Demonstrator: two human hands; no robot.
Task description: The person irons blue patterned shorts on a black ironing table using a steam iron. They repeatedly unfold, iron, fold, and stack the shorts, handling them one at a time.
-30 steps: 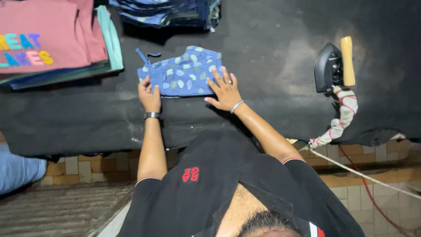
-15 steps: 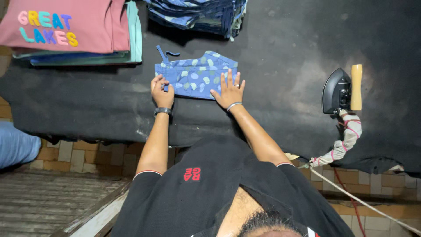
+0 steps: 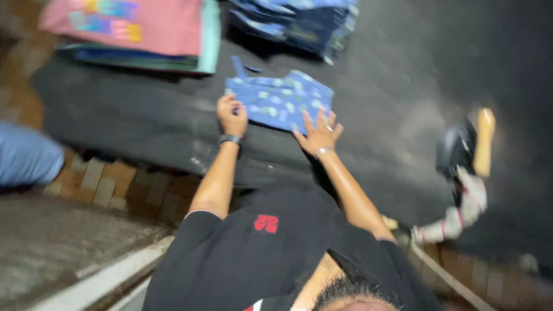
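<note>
Black shirt fabric fills the nearest part of my view, and past it both my arms reach out to the folded blue patterned garment (image 3: pixel 279 101) lying on the dark padded surface (image 3: pixel 144 126). My left hand (image 3: pixel 231 117) is curled, its fingers pressed together and gripping the garment's near left edge. My right hand (image 3: pixel 319 133) lies flat with fingers spread, holding down the near right corner. I judge I am squaring up the fold; the next move calls for an even press so the layers stay aligned. Off to the right an iron (image 3: pixel 464 151) with a wooden handle rests on the surface. Beyond the garment sit a pink folded stack (image 3: pixel 132 26) and a denim pile (image 3: pixel 299 20). Brick edging runs below the surface.
</note>
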